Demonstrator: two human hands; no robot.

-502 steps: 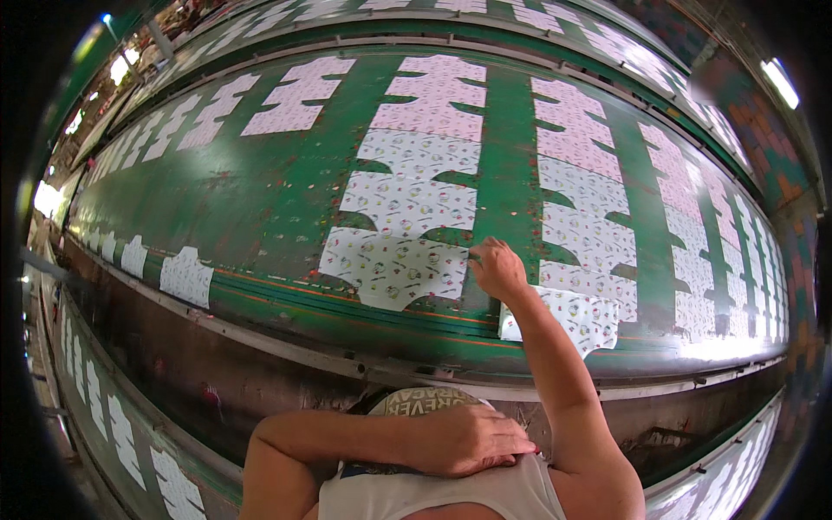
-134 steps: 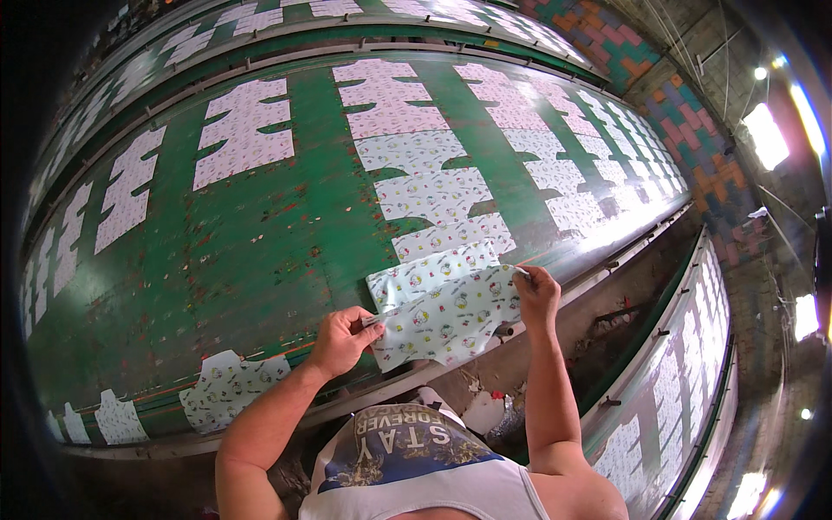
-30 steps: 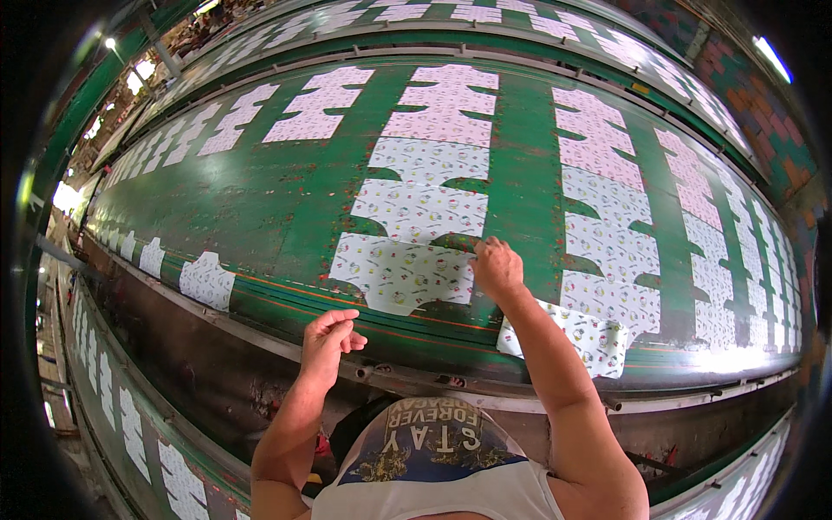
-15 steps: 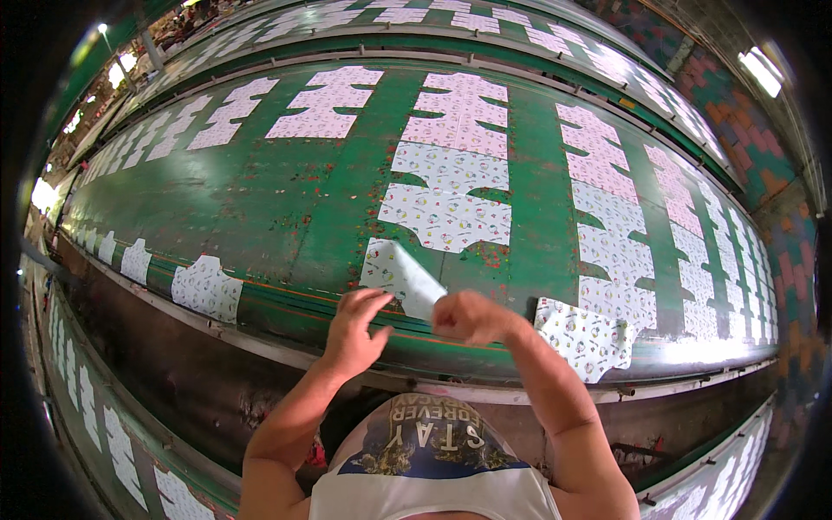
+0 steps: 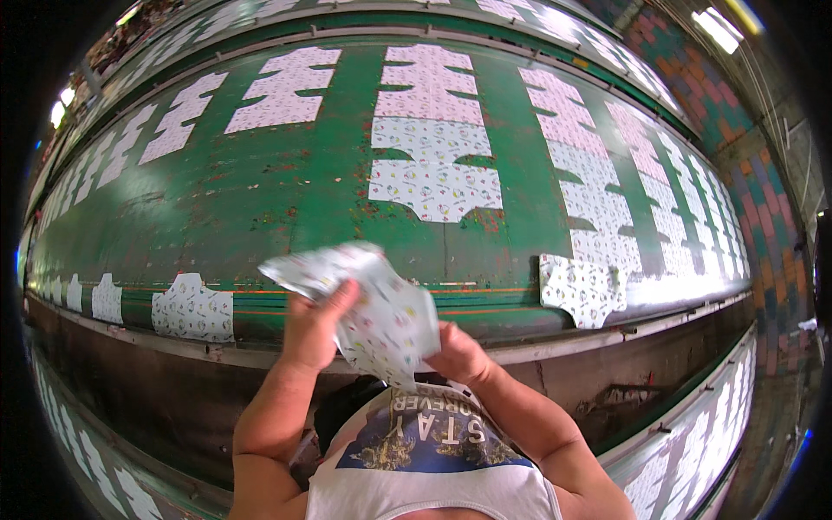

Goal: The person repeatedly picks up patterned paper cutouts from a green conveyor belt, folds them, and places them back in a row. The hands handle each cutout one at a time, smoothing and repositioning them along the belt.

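Between my hands, above the near edge of the long green table, hangs a white printed fabric piece (image 5: 386, 303), bent and partly folded over. My left hand (image 5: 316, 325) grips it at the left, thumb lying on top of the cloth. At its lower right edge my right hand (image 5: 459, 354) is closed, pinching the border. Farther off, straight ahead, a column of cut fabric panels (image 5: 433, 184) lies flat on the table, white at the near end and pink at the far end.
The green table (image 5: 286, 204) carries more printed panels in rows left and right. One white panel (image 5: 582, 288) lies over the near edge at right, another (image 5: 192, 310) at left. A rail (image 5: 537, 351) runs along the near side. Parallel tables stand behind and in front.
The fabric piece has come up off the table and toward me, now held in both hands. My left hand has closed on it; my right hand has moved lower and nearer my body.
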